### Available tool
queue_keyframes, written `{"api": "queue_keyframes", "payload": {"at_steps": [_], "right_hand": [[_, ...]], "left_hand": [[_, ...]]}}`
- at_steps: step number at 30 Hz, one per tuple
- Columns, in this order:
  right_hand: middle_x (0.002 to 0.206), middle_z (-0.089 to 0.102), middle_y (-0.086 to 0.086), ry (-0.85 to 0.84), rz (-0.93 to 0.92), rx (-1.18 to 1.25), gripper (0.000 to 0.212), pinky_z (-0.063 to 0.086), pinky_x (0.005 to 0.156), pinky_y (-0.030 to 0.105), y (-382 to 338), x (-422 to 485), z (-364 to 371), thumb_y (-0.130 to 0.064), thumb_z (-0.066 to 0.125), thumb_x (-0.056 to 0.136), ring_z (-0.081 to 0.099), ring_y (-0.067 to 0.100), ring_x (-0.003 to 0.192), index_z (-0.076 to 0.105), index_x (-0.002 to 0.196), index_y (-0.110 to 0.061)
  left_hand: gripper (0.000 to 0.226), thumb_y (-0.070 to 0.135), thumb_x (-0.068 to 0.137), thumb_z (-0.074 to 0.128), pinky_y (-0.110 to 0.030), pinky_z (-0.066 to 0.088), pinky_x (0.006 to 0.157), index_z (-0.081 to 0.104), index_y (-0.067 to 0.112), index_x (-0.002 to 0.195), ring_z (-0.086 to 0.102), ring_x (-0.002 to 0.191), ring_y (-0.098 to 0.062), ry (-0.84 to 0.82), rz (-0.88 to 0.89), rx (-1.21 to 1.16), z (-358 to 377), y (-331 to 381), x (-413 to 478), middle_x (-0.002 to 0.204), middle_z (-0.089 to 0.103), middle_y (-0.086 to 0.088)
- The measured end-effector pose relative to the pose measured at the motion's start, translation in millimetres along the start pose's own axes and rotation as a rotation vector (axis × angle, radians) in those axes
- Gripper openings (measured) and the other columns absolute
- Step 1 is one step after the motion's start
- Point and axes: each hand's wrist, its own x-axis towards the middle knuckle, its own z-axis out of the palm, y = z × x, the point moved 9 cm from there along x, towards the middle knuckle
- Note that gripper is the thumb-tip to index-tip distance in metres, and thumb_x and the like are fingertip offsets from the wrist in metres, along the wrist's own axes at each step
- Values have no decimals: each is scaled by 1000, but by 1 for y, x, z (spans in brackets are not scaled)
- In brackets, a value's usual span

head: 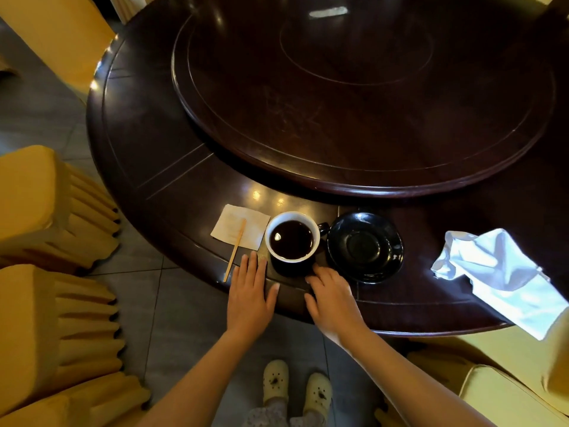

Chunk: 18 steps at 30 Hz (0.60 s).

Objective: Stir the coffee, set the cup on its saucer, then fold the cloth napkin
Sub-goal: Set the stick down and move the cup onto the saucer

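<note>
Left hand (250,291) lies flat and open on the desk's (172,192) near edge, holding nothing; right hand (331,295) rests beside it, fingers loosely bent, tips at the cup's (292,216) base, gripping nothing I can see; the cup stands close to that edge, brimming, so a hasty lift could slop coffee (292,240); the stirrer (235,249) reaches the edge and might get knocked off; saucer (365,246) just right of it; crumpled cloth napkin (492,272) at the right edge.
</note>
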Motion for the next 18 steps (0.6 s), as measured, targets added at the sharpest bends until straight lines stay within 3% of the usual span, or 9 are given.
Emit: {"api": "queue_keyframes", "payload": {"at_steps": [2, 4, 7, 12, 15, 18], "right_hand": [[99, 67, 5, 19, -32, 123, 23, 49, 83, 35, -1, 4, -22, -26, 48, 90, 59, 23, 97, 65, 100, -14], [88, 68, 4, 109, -45, 220, 29, 51, 72, 39, 3, 9, -51, -31, 42, 91, 60, 22, 85, 66, 95, -14], [98, 64, 4, 202, 15, 224, 25, 48, 77, 36, 24, 31, -85, -28, 49, 92, 56, 21, 94, 61, 109, -14], [122, 49, 6, -120, 61, 46, 47, 45, 87, 38, 46, 79, -71, -26, 52, 91, 48, 25, 114, 38, 136, -21], [118, 53, 8, -301, 50, 38, 40, 44, 83, 39, 50, 91, -53, -26, 52, 91, 52, 29, 109, 42, 129, -20], [105, 60, 11, -369, 26, 32, 27, 41, 72, 35, 47, 100, -50, -31, 54, 91, 56, 31, 97, 49, 112, -15]], "left_hand": [[67, 55, 93, 15, -32, -4, 116, 26, 12, 144, 12, 142, -24, -29, 14, 72, 6, 0, -1, 152, 18, -9], [68, 55, 93, 12, -32, -5, 115, 26, 12, 144, 14, 141, -25, -50, -1, 97, 9, -1, -1, 152, 23, -12], [67, 54, 94, 12, -34, -3, 115, 26, 12, 144, 15, 141, -25, -73, -14, 116, 12, -2, -1, 152, 26, -14], [67, 55, 93, 12, -34, -3, 115, 23, 12, 144, 14, 142, -24, -77, -15, 123, 13, -4, -1, 152, 25, -13], [67, 55, 93, 12, -34, -3, 115, 22, 13, 144, 9, 142, -22, -75, -12, 133, 14, -4, 0, 152, 25, -12], [67, 55, 93, 11, -34, -3, 115, 23, 12, 144, 8, 141, -22, -78, -13, 135, 14, -4, 0, 152, 24, -12]]}}
